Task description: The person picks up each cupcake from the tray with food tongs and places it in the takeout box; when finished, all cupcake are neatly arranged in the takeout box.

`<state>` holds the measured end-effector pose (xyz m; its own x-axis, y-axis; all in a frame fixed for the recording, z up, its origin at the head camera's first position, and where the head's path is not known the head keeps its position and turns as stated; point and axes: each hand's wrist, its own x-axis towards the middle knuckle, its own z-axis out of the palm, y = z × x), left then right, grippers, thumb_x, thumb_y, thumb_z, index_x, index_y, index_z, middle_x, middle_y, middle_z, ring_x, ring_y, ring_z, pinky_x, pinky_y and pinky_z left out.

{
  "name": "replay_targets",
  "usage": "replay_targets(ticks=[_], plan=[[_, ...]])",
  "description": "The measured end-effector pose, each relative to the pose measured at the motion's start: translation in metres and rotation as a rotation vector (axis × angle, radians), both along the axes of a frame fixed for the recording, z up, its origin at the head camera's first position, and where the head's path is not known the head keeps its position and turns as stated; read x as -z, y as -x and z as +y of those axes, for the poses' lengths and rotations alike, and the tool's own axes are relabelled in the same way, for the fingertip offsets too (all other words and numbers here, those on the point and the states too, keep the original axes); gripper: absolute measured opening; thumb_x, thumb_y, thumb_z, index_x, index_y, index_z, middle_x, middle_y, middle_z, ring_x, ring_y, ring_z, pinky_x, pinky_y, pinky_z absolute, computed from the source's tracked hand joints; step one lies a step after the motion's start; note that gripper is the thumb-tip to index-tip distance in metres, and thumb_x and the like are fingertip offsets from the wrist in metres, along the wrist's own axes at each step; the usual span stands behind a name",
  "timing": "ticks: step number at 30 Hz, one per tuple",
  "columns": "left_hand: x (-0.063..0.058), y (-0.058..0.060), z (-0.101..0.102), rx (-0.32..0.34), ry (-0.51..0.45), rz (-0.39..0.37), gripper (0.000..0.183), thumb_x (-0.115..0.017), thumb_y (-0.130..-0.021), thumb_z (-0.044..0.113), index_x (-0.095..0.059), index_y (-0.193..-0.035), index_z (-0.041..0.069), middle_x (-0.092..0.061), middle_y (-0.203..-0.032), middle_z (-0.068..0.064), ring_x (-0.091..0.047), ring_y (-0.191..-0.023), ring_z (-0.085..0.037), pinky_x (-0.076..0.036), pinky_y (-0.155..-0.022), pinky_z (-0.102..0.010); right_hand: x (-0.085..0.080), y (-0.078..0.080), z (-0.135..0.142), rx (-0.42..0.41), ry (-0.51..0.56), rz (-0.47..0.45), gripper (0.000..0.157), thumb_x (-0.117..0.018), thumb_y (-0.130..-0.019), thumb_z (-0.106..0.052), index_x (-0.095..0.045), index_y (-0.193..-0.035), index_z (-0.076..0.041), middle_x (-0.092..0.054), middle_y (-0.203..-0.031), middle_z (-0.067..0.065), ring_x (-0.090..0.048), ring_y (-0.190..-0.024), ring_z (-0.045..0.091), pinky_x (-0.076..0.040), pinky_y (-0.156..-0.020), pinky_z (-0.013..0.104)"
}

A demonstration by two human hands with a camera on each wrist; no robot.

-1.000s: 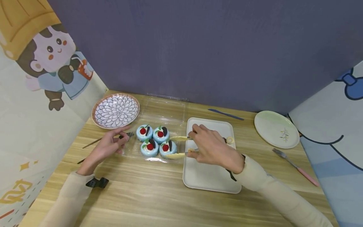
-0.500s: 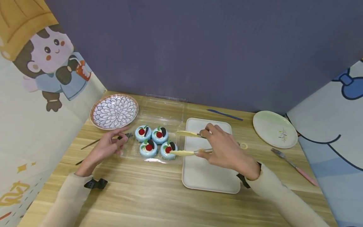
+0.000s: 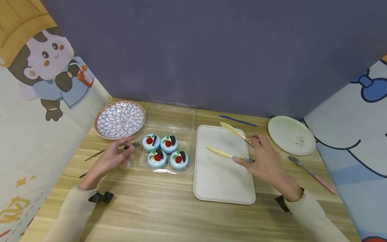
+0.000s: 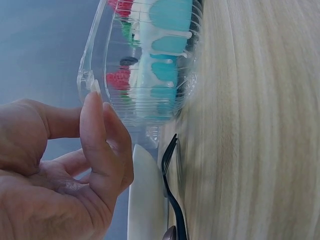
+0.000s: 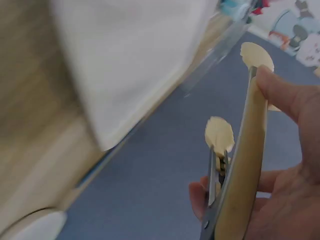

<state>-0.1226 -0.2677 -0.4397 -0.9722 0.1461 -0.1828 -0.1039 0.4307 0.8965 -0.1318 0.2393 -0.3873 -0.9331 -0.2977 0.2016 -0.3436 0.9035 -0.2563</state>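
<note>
My right hand point(image 3: 266, 159) holds a pair of tongs point(image 3: 219, 152) with pale yellow tips above a white rectangular tray point(image 3: 223, 181). The tong arms stand apart with nothing between them; the right wrist view shows the tongs point(image 5: 242, 175) between thumb and fingers. My left hand point(image 3: 113, 156) is at the left edge of a clear plastic box point(image 3: 137, 164); in the left wrist view, its fingertips pinch the box rim point(image 4: 86, 75). Inside the box sit several light blue cakes point(image 3: 157, 162), each topped with a red berry, green leaves and a dark cookie.
A flower-patterned plate point(image 3: 120, 120) stands at back left, near a dark fork point(image 3: 135, 145) partly hidden by my left hand. Behind the tray lies a blue knife point(image 3: 238, 120). A pale green plate point(image 3: 291, 136) and a pink-handled fork point(image 3: 311, 173) are on the right.
My right hand has carried the tongs from around the lower right cake rightward over the tray, their arms spreading. That cake has shifted slightly right of its neighbours. My left hand stays at the box edge.
</note>
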Motion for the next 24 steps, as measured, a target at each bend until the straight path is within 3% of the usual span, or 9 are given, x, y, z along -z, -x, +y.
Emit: replay_targets(ticks=[5, 9, 12, 17, 24], plan=[[0.001, 0.000, -0.001, 0.004, -0.002, -0.001, 0.054, -0.053, -0.101, 0.014, -0.036, -0.152, 0.011, -0.049, -0.116, -0.018, -0.060, -0.076, -0.014, -0.059, -0.054, -0.032, 0.011, -0.007, 0.035, 0.146, 0.015, -0.006, 0.091, -0.077, -0.069, -0.067, -0.055, -0.132, -0.006, -0.049, -0.124, 0.017, -0.054, -0.097, 0.036, -0.048, -0.056, 0.048], [0.002, 0.001, -0.001, 0.008, 0.001, 0.000, 0.054, -0.054, -0.101, 0.015, -0.036, -0.152, 0.011, -0.049, -0.116, -0.018, -0.060, -0.077, -0.015, -0.059, -0.055, -0.033, 0.022, -0.014, 0.065, 0.230, 0.015, -0.012, 0.091, -0.081, -0.066, -0.065, -0.056, -0.132, -0.008, -0.051, -0.123, 0.021, -0.057, -0.090, 0.040, -0.045, -0.050, 0.046], [0.002, 0.002, -0.002, 0.010, 0.004, 0.003, 0.054, -0.054, -0.101, 0.015, -0.036, -0.152, 0.011, -0.049, -0.116, -0.018, -0.061, -0.077, -0.017, -0.059, -0.055, -0.033, 0.029, -0.018, 0.084, 0.260, 0.030, -0.012, 0.093, -0.083, -0.065, -0.062, -0.054, -0.132, -0.005, -0.052, -0.120, 0.024, -0.058, -0.086, 0.042, -0.045, -0.050, 0.046], [0.003, 0.003, -0.002, 0.010, 0.010, 0.005, 0.054, -0.053, -0.101, 0.015, -0.035, -0.152, 0.011, -0.049, -0.116, -0.018, -0.061, -0.076, -0.018, -0.059, -0.055, -0.033, 0.036, -0.027, 0.106, 0.291, 0.069, -0.030, 0.098, -0.085, -0.064, -0.060, -0.049, -0.139, -0.007, -0.051, -0.124, 0.027, -0.055, -0.100, 0.049, -0.047, -0.061, 0.060], [0.003, 0.003, -0.001, -0.001, 0.003, 0.000, 0.054, -0.052, -0.101, 0.013, -0.035, -0.152, 0.009, -0.049, -0.115, -0.017, -0.060, -0.075, -0.016, -0.059, -0.055, -0.034, 0.046, -0.037, 0.123, 0.345, 0.032, -0.074, 0.094, -0.081, -0.066, -0.064, -0.053, -0.131, -0.001, -0.049, -0.124, 0.031, -0.054, -0.101, 0.052, -0.045, -0.057, 0.061]])
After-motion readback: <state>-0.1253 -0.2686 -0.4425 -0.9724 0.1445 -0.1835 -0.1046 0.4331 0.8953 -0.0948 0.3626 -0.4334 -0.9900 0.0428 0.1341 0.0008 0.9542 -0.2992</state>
